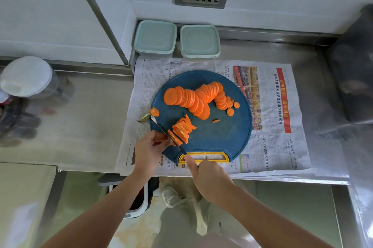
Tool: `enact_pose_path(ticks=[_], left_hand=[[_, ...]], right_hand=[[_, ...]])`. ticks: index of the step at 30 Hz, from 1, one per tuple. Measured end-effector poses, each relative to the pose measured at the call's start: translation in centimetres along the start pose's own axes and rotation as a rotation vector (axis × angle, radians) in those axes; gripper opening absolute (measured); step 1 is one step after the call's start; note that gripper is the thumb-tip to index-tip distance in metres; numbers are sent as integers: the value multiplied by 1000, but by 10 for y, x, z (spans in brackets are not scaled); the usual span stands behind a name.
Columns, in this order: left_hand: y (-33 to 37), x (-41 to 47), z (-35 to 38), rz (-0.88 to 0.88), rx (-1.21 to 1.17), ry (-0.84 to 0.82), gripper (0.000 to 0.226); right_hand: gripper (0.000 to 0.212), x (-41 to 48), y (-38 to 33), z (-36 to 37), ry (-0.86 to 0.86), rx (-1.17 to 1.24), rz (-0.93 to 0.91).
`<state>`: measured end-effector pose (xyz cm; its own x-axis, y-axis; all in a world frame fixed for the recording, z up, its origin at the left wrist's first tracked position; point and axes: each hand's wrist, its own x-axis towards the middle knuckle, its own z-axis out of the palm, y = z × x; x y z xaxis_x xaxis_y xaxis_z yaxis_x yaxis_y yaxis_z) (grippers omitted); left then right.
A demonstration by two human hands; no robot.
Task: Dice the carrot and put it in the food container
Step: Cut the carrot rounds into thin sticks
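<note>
Far left, at about 9 o'clock of the steel counter [90, 118], a white-lidded jar [26, 76] can be seen, kinda blurry; the trimmed carrot top [151, 113] has been left at the 9 o'clock edge of the blue cutting board [218, 138]; just below it, at roughly 7 o'clock, the left hand [149, 150] is set with fingers curled in, fingertips pinched against the near end of the cut carrot stack [182, 129]; two lidded food containers [155, 37] are parked side by side past the board at 11 and 12 o'clock, against the wall; the knife [171, 136] is laid diagonally through that stack's near end, tip pointed to 10 o'clock; a long overlapping row of carrot rounds [193, 98] is spread across the board's 12 o'clock half, with a few small rounds loose at 2 o'clock; the knife handle is gripped by the right hand [207, 179] at 6 o'clock, over the board's yellow handle [203, 157], index finger stretched along the blade's back and the rest wrapped round; all of it is sat on a newspaper [272, 146]; at 3 o'clock something dark and blurred [353, 65] can't be made out.
</note>
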<state>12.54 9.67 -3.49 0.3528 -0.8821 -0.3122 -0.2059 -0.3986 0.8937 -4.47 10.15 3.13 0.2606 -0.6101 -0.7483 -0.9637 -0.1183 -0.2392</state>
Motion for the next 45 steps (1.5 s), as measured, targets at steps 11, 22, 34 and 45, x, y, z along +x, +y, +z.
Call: enact_pose_path(ticks=[11,22,34,45], left_hand=[[-4,2,-1,49,24,-41,14],[4,6,-6,-72,-47,-93,20],[6,11,-5,-166,124,-138,14],[4,12,-6,-151,129,-175,20]], right_hand=[[78,22,-13,2,34,-16,-20],[44,26,11,-7,21,491,101],[59,2,11,2,99,532,3],[53,-1,12,1,108,504,-24]])
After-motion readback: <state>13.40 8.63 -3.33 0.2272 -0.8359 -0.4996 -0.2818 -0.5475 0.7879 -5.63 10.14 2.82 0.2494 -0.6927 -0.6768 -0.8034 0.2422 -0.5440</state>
